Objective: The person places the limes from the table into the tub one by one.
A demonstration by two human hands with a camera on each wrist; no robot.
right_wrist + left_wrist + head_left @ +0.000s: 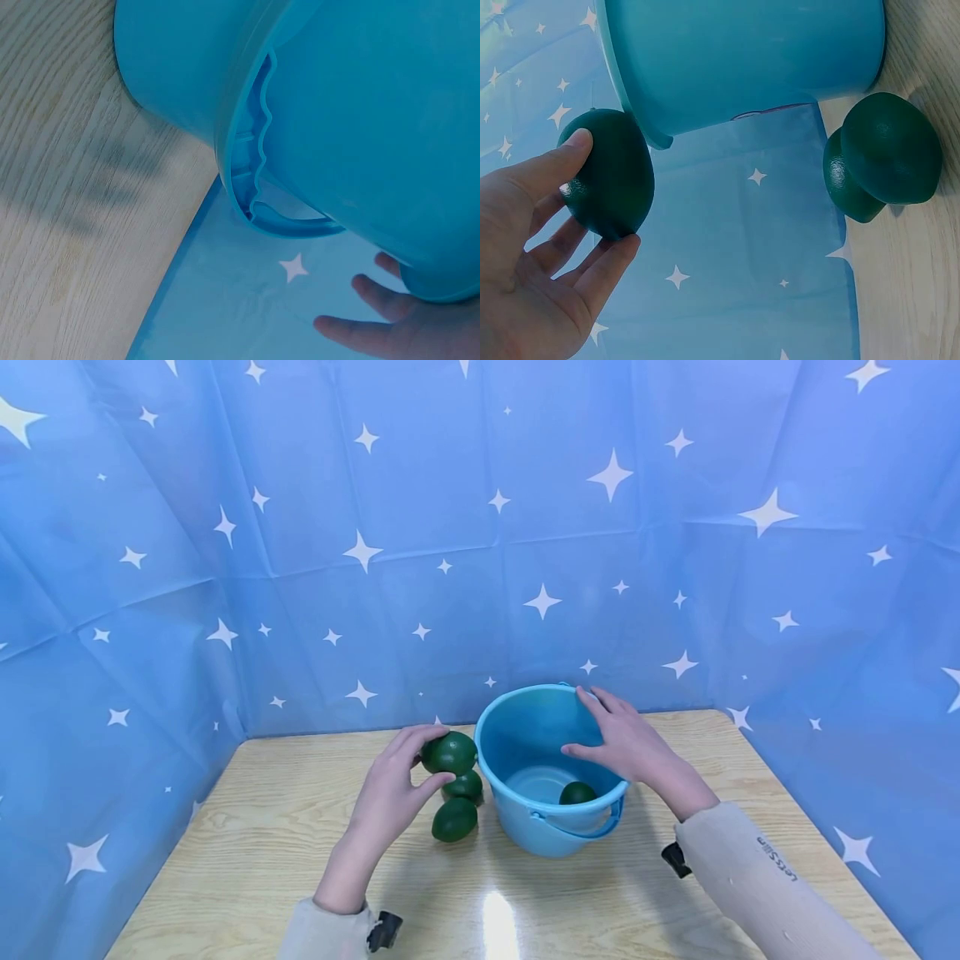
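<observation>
My left hand (390,789) holds a glossy dark green lime (450,752) between thumb and fingers, beside the left rim of a light blue bucket (517,822). In the left wrist view the held lime (611,180) overlaps the bucket's rim. Two more limes lie on the table below that hand, one farther back (465,787) and one nearer (454,820). Inside the bucket another lime (577,792) rests at the bottom, partly hidden by the front wall. My right hand (630,743) straddles the bucket's right rim, thumb over the inside, its straight fingers (360,335) spread outside.
The bucket's handle (585,835) hangs down at its front right. All of it stands on a light wooden table (300,827). A blue curtain (420,527) with white stars rises behind the table and along both sides.
</observation>
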